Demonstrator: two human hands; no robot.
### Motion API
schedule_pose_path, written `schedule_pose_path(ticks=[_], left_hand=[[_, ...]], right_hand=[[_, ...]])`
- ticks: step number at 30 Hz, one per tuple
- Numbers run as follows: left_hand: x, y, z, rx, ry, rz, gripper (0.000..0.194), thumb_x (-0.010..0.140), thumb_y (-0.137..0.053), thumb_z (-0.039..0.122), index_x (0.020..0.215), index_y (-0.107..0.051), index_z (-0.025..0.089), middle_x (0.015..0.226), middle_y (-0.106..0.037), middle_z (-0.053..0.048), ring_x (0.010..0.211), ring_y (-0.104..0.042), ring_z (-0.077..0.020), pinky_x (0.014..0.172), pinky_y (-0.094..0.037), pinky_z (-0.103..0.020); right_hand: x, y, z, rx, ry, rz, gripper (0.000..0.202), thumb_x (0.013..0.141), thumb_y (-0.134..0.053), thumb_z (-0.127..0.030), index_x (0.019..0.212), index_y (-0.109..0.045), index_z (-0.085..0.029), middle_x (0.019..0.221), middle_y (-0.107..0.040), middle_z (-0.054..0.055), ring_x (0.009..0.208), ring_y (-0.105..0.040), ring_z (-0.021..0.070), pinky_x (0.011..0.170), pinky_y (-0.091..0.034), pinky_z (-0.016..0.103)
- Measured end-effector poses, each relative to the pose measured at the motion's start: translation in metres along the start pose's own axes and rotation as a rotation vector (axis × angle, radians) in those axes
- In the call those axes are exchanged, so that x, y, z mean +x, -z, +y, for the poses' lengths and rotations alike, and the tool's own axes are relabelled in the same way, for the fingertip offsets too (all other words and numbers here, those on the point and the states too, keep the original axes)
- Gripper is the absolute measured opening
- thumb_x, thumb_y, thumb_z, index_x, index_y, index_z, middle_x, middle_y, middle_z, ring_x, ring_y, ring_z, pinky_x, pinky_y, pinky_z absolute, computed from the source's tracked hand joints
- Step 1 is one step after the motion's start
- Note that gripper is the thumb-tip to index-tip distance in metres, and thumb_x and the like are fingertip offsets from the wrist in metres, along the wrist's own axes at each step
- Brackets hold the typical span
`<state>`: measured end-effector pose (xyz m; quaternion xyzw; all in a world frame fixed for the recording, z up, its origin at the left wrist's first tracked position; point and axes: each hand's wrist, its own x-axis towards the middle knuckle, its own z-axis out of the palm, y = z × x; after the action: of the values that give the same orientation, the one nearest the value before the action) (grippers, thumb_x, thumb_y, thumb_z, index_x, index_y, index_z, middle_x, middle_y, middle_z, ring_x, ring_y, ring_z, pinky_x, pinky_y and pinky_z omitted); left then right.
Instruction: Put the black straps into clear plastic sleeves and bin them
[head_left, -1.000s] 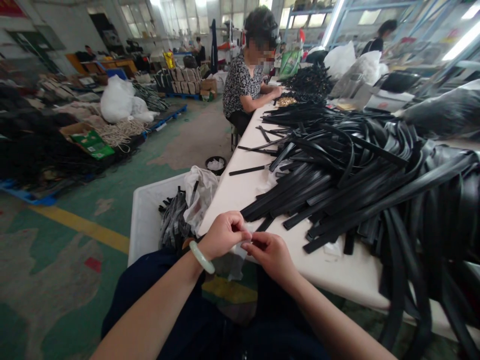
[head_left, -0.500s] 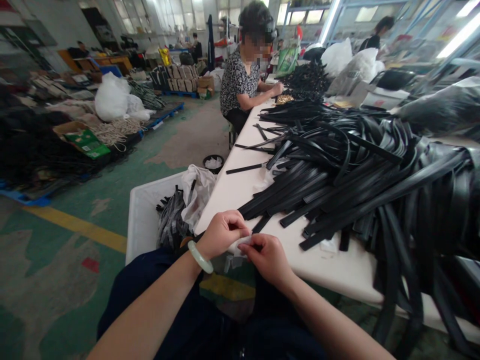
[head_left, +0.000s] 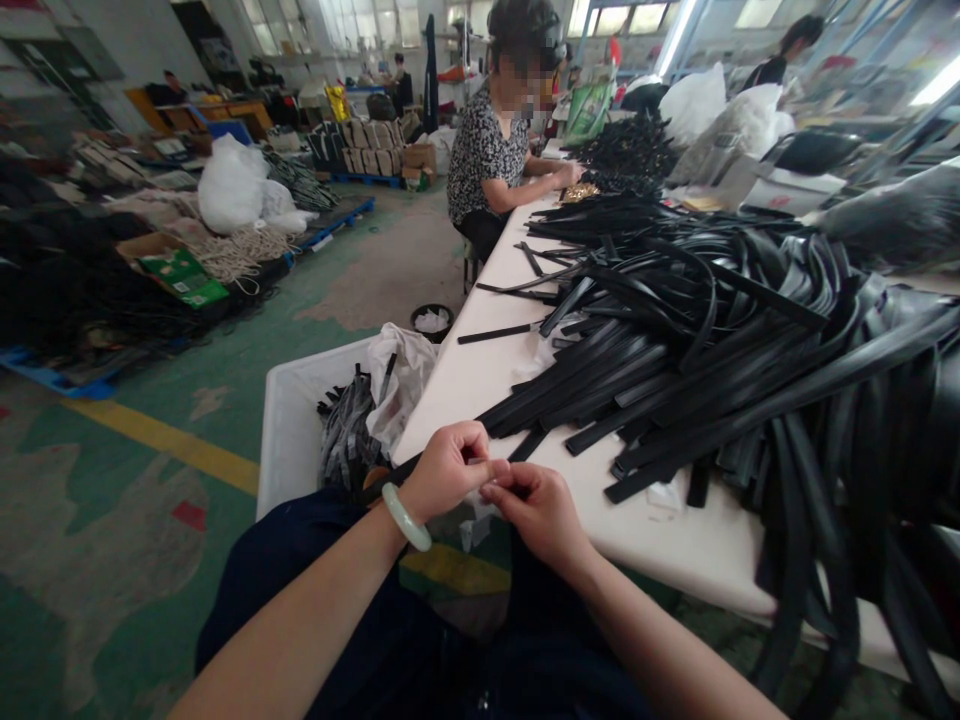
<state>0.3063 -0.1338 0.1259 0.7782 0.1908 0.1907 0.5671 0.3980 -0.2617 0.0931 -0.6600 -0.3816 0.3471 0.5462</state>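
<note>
Left hand: the left hand (head_left: pixel 448 468), a pale bangle (head_left: pixel 406 517) at its wrist, is pinched on a small clear plastic bag (head_left: pixel 477 515).
Right hand: the right hand (head_left: pixel 538 510) is pinched on the same bag, fingertips met.
Bag: held just off the near edge of the white surface (head_left: pixel 480 375).
Surface: black straps (head_left: pixel 697 340) are heaped on it.
Left: a white bin (head_left: pixel 289 430) is set beside it.
Far end: a seated person (head_left: pixel 491 150) is seen.

Single head-worn view, forward and down, close over the table (head_left: pixel 480 385) edge.
</note>
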Motion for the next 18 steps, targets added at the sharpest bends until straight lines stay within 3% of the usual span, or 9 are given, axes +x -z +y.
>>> schedule_pose_path(ticks=[6, 10, 14, 18], left_hand=[[0.003, 0.018, 0.009, 0.127, -0.052, -0.054, 0.012, 0.079, -0.064, 0.018, 0.068, -0.064, 0.014, 0.072, -0.059, -0.002, 0.072, -0.054, -0.0134, 0.067, -0.04, -0.025], [0.003, 0.024, 0.009, 0.305, -0.018, -0.027, 0.013, 0.073, -0.063, 0.009, 0.062, -0.061, 0.015, 0.067, -0.056, 0.0, 0.069, -0.053, -0.0133, 0.066, -0.039, -0.025], [0.001, 0.016, 0.003, 0.382, -0.01, -0.024, 0.015, 0.073, -0.056, 0.003, 0.063, -0.056, 0.015, 0.067, -0.058, 0.0, 0.07, -0.054, -0.0137, 0.067, -0.039, -0.024], [-0.002, 0.008, 0.001, 0.403, 0.016, -0.051, 0.014, 0.076, -0.054, 0.007, 0.066, -0.053, 0.016, 0.068, -0.06, -0.001, 0.069, -0.055, -0.0145, 0.065, -0.039, -0.025]], right_hand=[[0.0, 0.004, -0.003, -0.187, 0.042, 0.052, 0.024, 0.077, -0.065, -0.033, 0.06, -0.062, -0.017, 0.053, -0.057, 0.0, 0.05, -0.046, 0.011, 0.048, -0.033, 0.023], [0.004, 0.006, -0.001, -0.12, 0.022, -0.006, 0.019, 0.078, -0.063, -0.032, 0.069, -0.063, -0.016, 0.056, -0.054, -0.001, 0.05, -0.043, 0.0105, 0.047, -0.031, 0.022], [0.007, 0.005, 0.001, -0.01, -0.018, -0.081, 0.022, 0.079, -0.064, -0.035, 0.084, -0.069, -0.014, 0.061, -0.055, -0.001, 0.053, -0.042, 0.0104, 0.049, -0.031, 0.023], [0.008, 0.006, 0.003, 0.019, -0.022, -0.096, 0.026, 0.08, -0.062, -0.038, 0.078, -0.069, -0.013, 0.061, -0.056, -0.001, 0.055, -0.043, 0.0107, 0.051, -0.033, 0.023]])
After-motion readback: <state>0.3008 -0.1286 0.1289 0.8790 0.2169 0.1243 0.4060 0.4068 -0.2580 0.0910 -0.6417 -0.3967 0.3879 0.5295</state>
